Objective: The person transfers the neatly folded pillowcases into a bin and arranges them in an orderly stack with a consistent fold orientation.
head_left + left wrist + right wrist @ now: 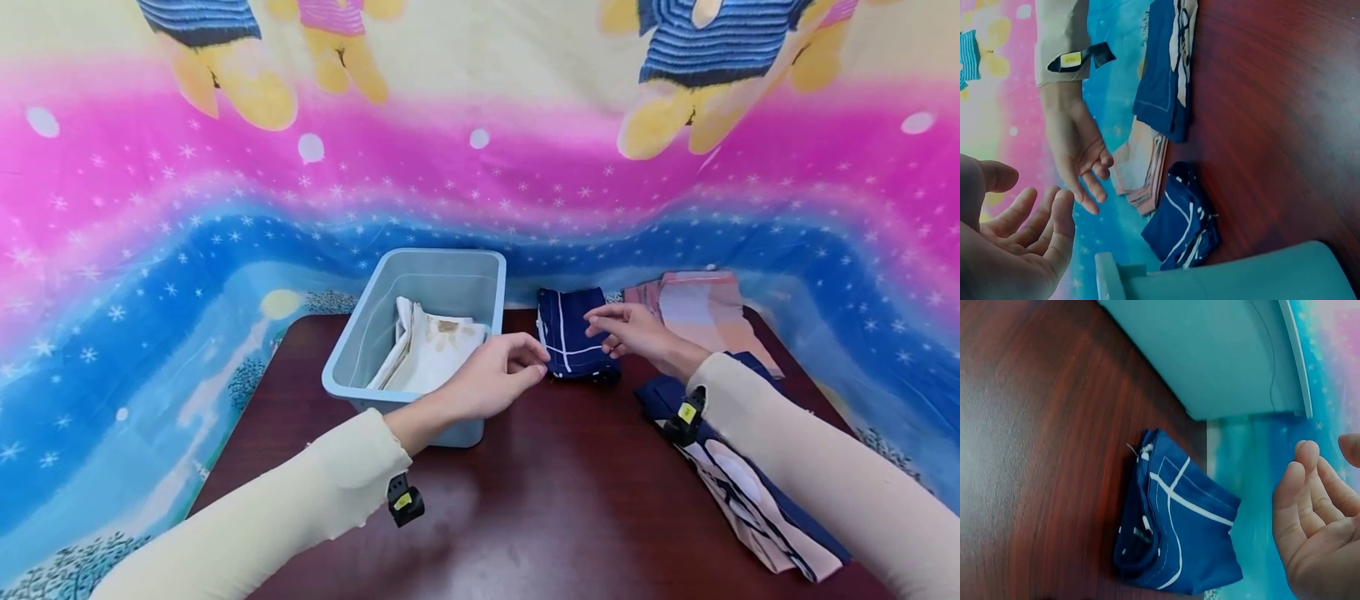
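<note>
My left hand (498, 375) hovers beside the right rim of a blue-grey plastic bin (352, 367), its fingers loosely bent around nothing. Inside the bin lies a folded white cloth (438, 354) with a brown print. Between the hands, a folded navy cloth with white lines (566, 333) rests on the table; the right wrist view shows its stacked layers. My right hand (633, 333) is held above the right side of that navy cloth, fingers relaxed and holding nothing.
A folded pink and grey cloth (708, 308) lies at the back right. Under the right forearm, a long navy and pink patterned cloth (738, 475) stretches toward the table's near right. A printed curtain (480, 192) hangs behind the dark wooden table (540, 517).
</note>
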The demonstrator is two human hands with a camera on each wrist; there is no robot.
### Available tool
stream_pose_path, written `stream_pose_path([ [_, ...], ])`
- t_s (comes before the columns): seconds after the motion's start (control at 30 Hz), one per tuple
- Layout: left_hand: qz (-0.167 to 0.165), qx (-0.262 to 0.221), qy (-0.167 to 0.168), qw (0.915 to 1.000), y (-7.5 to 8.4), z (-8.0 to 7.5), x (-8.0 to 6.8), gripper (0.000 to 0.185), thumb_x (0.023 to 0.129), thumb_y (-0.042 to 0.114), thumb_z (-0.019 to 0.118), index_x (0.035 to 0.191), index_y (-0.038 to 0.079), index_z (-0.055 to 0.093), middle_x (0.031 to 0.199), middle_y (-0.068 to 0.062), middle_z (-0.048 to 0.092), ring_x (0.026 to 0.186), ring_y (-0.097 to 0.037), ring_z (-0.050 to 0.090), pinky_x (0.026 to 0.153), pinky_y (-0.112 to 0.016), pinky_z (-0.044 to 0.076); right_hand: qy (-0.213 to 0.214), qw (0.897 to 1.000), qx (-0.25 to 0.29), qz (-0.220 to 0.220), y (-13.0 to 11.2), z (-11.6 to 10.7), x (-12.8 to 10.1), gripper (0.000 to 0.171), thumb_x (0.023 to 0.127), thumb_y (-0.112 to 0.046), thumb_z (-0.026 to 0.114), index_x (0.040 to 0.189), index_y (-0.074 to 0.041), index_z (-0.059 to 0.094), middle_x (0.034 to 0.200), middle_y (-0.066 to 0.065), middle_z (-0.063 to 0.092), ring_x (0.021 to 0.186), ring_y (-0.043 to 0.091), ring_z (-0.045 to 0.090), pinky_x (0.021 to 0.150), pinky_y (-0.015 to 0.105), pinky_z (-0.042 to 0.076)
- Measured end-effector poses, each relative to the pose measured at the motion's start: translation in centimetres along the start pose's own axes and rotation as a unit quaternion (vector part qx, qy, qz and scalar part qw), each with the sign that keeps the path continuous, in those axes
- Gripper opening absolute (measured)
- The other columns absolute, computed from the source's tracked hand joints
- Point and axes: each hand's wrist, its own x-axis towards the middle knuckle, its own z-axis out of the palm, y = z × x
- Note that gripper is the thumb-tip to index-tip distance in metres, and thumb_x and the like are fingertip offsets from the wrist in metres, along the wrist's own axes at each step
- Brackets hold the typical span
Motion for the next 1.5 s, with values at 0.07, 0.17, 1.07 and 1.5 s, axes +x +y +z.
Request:
stream_pose_path([
  [0.07,-0.002,0.003,-0.006,1.0,0.0,0.4,0.0,0.018,0.101,0.015,0.058,0.116,0.01,0.066,0.113,-0.007,0.072,0.096,-0.018,0.069,0.084,-0.028,0.054,0.004,1.0,0.002,0.002,0.2,-0.3,0.0,0.047,0.107,-0.03,0.05,0.142,0.001,0.05,0.102,-0.004,0.069,0.07,0.006,0.063,0.069,0.026,0.057],
  [0.17,-0.003,0.002,-0.022,0.9998,0.0,0.9,0.0,0.018,0.101,0.015,0.057,0.116,0.01,0.066,0.111,-0.007,0.072,0.093,-0.014,0.068,0.084,-0.027,0.054,0.005,1.0,0.009,0.005,0.6,-0.8,0.0,0.047,0.107,-0.029,0.05,0.143,0.002,0.049,0.097,-0.01,0.069,0.07,0.006,0.063,0.069,0.026,0.057],
  [1.07,-0.073,0.06,-0.013,0.9954,-4.1,7.4,1.4,0.033,0.097,0.021,0.064,0.129,0.014,0.06,0.132,-0.008,0.065,0.112,-0.023,0.064,0.095,-0.035,0.052,0.02,0.998,-0.047,0.045,6.1,-2.1,0.7,0.058,0.108,-0.037,0.047,0.148,0.005,0.043,0.14,0.03,0.056,0.091,0.012,0.071,0.083,0.034,0.06],
  [1.5,-0.095,0.024,0.03,0.9948,-5.7,8.5,2.5,0.031,0.096,0.019,0.065,0.126,0.012,0.062,0.131,-0.012,0.065,0.116,-0.028,0.063,0.097,-0.041,0.052,0.019,0.998,-0.041,0.049,7.6,-2.0,0.7,0.057,0.108,-0.035,0.047,0.146,0.007,0.043,0.135,0.031,0.058,0.089,0.01,0.07,0.08,0.03,0.059],
])
